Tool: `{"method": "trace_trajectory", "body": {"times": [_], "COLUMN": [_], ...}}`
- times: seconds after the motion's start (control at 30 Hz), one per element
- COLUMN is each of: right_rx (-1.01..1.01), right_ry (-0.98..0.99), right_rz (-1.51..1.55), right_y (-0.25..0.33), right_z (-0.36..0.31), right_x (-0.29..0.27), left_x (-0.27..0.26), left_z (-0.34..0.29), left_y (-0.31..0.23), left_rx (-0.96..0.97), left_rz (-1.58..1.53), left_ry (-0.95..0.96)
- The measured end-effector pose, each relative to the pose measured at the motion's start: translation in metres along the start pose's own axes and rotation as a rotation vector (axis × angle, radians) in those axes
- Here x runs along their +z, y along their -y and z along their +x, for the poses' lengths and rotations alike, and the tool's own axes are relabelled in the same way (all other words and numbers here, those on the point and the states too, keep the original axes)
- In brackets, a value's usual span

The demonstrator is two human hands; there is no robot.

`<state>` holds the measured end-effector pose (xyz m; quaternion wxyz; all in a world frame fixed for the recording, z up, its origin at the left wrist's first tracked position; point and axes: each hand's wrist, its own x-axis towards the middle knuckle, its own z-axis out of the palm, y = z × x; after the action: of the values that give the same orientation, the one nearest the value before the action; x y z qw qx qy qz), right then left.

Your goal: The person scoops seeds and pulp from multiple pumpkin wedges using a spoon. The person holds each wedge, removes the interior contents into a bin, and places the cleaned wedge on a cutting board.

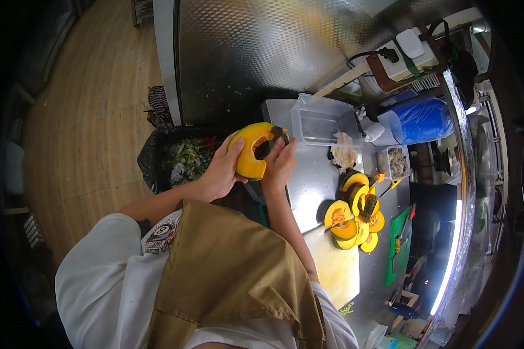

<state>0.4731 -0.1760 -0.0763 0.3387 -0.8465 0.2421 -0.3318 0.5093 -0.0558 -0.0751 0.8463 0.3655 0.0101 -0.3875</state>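
A curved wedge of pumpkin [251,158], with yellow flesh, dark rind and a hollowed inner side, is held up in front of my apron. My left hand [220,173] grips its left side, thumb on the flesh. At the opposite side, my right hand [279,167] has its fingers curled by the hollow. Something dark shows above those fingers, with orange bits beside it; whether it is a tool or part of the pumpkin I cannot tell. More cut pumpkin pieces [344,228] are heaped on the steel counter [305,186] to the right.
Below the wedge, at left, a bin lined with a black bag [151,158] contains leafy scraps [193,156]. A clear plastic tub [315,129] stands at the counter's far end. Nearer are a pale cutting board [339,270] and a green board [395,247]. A metal panel [239,52] rises behind.
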Motion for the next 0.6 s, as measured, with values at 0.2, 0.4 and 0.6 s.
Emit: {"method": "trace_trajectory", "body": {"times": [0.2,0.4,0.6], "right_rx": [0.019,-0.085,0.273], "right_ry": [0.105,0.219,0.606], "right_rz": [0.046,0.083,0.443], "right_y": [-0.004,-0.010,-0.018], "right_z": [0.001,-0.001,0.010], "right_x": [0.005,0.007,0.009], "left_x": [0.000,-0.005,-0.019], "left_z": [0.005,0.011,0.021], "left_y": [-0.006,-0.012,-0.019], "left_rx": [-0.035,-0.055,-0.071], "left_rz": [0.098,0.130,0.193], "left_ry": [-0.047,-0.021,0.035]}}
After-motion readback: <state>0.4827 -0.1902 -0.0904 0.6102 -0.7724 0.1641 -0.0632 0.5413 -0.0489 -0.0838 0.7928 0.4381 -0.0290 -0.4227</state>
